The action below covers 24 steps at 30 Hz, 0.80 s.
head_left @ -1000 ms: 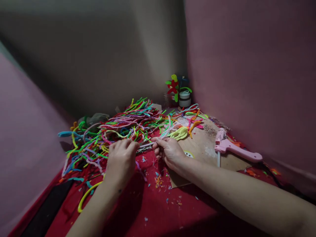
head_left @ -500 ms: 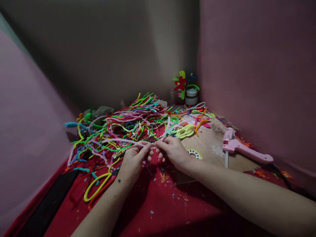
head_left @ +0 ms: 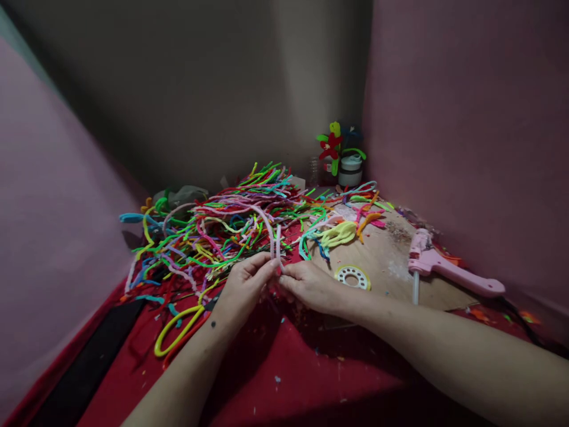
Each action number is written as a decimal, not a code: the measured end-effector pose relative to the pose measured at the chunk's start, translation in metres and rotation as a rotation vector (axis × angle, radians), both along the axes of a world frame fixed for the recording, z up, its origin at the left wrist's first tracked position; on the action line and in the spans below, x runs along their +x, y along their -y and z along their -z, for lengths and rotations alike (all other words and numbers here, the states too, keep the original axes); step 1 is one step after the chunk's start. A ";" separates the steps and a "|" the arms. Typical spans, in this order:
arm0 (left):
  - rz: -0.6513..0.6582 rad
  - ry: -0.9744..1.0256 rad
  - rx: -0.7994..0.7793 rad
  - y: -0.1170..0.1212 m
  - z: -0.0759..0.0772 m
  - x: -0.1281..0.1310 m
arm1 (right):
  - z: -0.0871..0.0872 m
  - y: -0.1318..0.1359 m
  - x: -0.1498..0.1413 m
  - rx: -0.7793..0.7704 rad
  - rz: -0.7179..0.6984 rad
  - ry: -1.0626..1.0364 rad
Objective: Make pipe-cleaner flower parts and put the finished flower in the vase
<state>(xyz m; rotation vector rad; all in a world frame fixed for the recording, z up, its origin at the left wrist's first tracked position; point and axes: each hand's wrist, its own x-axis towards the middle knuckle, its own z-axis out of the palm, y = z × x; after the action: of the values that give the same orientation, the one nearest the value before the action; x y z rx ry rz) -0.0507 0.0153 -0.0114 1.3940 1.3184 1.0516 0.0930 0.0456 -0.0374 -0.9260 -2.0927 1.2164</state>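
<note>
And here's the pale pink, fuzzy pipe cleaner (head_left: 269, 228), right in the middle, rising out of the fingertips above the near edge of the heap: one long length arches over to the left, a short length stands nearly straight beside it, and whether they join is hidden in the grip. The left hand (head_left: 249, 281) pinches it between thumb and fingers; the right hand (head_left: 313, 287) closes in alongside, fingertips bunched at the same spot, the two hands meeting. The step looks like doubling the stem over, with a bend being pressed at the base. What the next move calls for, I'd judge, is a steady left pinch while the right sets the two lengths evenly. Just behind sprawls a tangled, multicoloured heap of pipe cleaners (head_left: 240, 204); near the left forearm, a yellow, looped handle (head_left: 191, 309). Over to the right, a tan, flat board (head_left: 391, 290) carries a white, hole-punched ring (head_left: 341, 277) and a pink, plastic glue gun (head_left: 433, 261). Dark red cloth (head_left: 288, 367) spreads below, flecked with scraps, and at the back, a red, fuzzy-petalled flower (head_left: 330, 146)!
</note>
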 end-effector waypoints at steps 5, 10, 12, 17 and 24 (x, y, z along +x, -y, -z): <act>-0.069 0.190 -0.036 -0.002 0.001 -0.004 | -0.003 0.003 0.000 -0.077 -0.010 0.034; -0.151 0.515 -0.047 -0.004 0.000 -0.001 | 0.001 0.001 0.000 -0.167 0.087 -0.342; -0.163 0.549 -0.038 -0.004 0.000 0.001 | 0.002 0.000 0.000 -0.204 0.121 -0.415; -0.257 0.520 -0.010 -0.003 0.003 0.006 | 0.002 0.002 -0.001 -0.178 0.122 -0.270; -0.242 0.396 0.109 -0.005 0.003 0.002 | 0.003 0.002 -0.001 -0.274 0.082 -0.275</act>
<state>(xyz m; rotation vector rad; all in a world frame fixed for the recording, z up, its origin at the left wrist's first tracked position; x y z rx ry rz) -0.0490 0.0202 -0.0145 1.0462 1.1650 1.4949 0.0918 0.0431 -0.0409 -0.8935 -1.6875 1.5183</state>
